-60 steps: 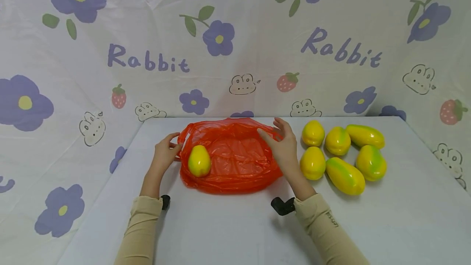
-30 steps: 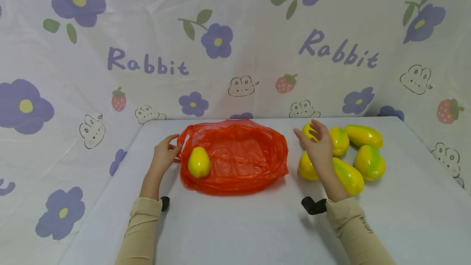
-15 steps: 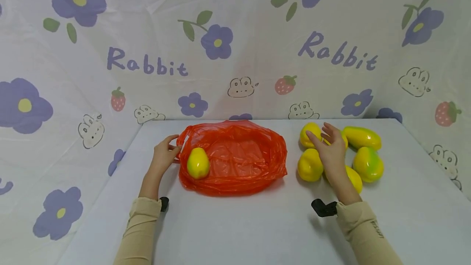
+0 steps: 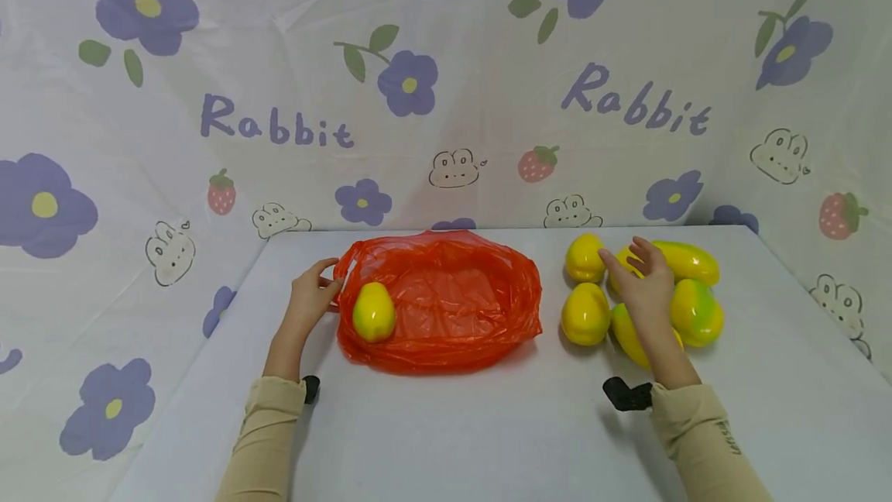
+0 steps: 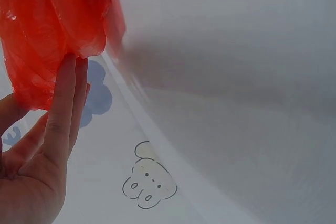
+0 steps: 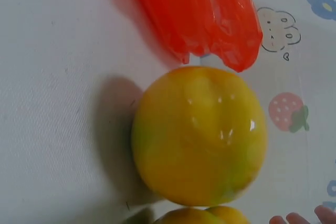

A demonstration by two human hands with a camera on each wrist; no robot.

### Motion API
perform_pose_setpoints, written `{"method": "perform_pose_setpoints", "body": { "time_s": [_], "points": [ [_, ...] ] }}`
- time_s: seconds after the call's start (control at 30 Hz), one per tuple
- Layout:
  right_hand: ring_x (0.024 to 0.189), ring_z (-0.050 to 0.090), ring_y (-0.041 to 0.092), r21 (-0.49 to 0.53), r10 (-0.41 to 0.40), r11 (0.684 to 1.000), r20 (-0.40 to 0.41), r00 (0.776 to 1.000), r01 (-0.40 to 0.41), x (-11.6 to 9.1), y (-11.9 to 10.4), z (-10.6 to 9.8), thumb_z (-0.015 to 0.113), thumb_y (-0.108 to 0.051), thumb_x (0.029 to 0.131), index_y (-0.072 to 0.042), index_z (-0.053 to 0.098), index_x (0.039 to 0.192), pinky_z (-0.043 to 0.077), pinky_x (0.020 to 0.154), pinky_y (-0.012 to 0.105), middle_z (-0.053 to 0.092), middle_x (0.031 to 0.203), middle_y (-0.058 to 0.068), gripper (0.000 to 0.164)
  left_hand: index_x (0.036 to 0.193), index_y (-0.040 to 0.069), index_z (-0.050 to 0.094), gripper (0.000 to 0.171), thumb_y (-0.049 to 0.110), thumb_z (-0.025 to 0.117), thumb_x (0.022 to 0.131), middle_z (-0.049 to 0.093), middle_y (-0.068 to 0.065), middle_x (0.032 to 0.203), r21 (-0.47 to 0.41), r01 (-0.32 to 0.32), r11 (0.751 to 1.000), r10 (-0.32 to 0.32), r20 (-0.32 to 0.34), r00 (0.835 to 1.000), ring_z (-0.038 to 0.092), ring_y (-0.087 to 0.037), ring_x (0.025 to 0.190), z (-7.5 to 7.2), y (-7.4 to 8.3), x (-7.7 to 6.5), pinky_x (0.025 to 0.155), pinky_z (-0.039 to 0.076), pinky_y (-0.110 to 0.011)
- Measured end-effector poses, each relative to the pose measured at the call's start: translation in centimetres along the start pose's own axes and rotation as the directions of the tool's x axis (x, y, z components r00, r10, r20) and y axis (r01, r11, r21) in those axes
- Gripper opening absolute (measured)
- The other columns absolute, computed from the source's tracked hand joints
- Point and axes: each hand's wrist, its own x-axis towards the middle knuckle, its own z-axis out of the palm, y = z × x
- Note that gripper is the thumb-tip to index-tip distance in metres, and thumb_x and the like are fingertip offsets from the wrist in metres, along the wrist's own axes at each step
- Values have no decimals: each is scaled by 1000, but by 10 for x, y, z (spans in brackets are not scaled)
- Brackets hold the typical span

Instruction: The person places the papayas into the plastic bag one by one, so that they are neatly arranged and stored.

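A red plastic bag (image 4: 453,355) lies with its mouth spread wide, and one glossy yellow fruit (image 4: 374,313) sits inside at its left. My left hand (image 4: 312,297) holds the bag's left edge; in the left wrist view the fingers and thumb meet the red plastic (image 5: 58,19). My right hand (image 4: 648,285) hovers with spread, loosely bent fingers over a group of yellow-green papaya-like fruits, holding nothing. It partly covers a rear fruit (image 4: 622,258) and a long front fruit (image 4: 630,335). In the right wrist view one round-looking fruit (image 6: 199,135) fills the middle, with fingertips (image 6: 296,219) at the corner.
Other fruits stand around the right hand: a back left one (image 4: 584,258), a front left one (image 4: 585,314), a long back one (image 4: 690,260) and a right one (image 4: 697,312). A patterned cloth (image 4: 453,99) hangs behind the white table (image 4: 446,432).
My right hand has left the bag's right rim and moved right to over the fruits. The left hand stays at the bag's left edge, and the fruit inside has not shifted.
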Motion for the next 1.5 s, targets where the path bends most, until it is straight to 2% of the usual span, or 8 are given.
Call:
{"method": "perform_pose_setpoints", "body": {
  "time_s": [0.33,0.63,0.83,1.0,1.23,1.5],
  "points": [
    [144,36,27,3,14,1000,-38,999,-14,7,12,-19,64,-46,90,-16,29,153,32,119,42,34,158,8,78,148,7,37,51,14,51,100,59,-29,118,3,-12,1000,12,0,1000,69,-30,86,0,-3,1,71,61,-37],
    [145,34,26,-4,72,997,-45,996,-73,13,19,-37,62,-51,89,-20,26,154,32,120,40,30,160,5,81,148,7,38,50,15,51,100,60,-29,118,19,-12,1000,12,-2,1000,69,-30,86,-1,-2,-1,70,61,-34],
    [142,36,28,-19,43,999,-83,996,-44,14,24,-50,61,-48,91,-16,29,153,30,121,40,34,157,10,77,148,7,38,50,14,51,100,60,-29,118,-3,-14,1000,14,4,1000,70,-26,81,-2,-1,0,73,61,-38],
    [145,33,25,-6,44,999,-116,992,-45,16,26,-60,61,-47,91,-16,31,153,25,123,35,33,158,8,75,149,8,37,51,15,51,100,60,-28,119,-7,-6,1000,6,8,1000,69,-26,82,-2,-1,1,72,61,-37],
    [149,26,20,19,117,993,-155,981,-116,18,31,-73,61,-47,91,-21,30,153,17,125,30,29,161,3,74,148,8,37,51,16,52,100,60,-28,118,0,-7,1000,7,8,1000,70,-27,83,-1,-3,3,74,61,-39],
    [151,23,20,27,178,984,-161,971,-176,19,44,-83,59,-45,93,-21,28,154,17,125,32,25,162,3,72,149,9,36,52,16,52,100,59,-28,120,-10,0,1000,0,21,1000,69,-27,84,-2,-3,2,77,60,-42]
  ]
}}
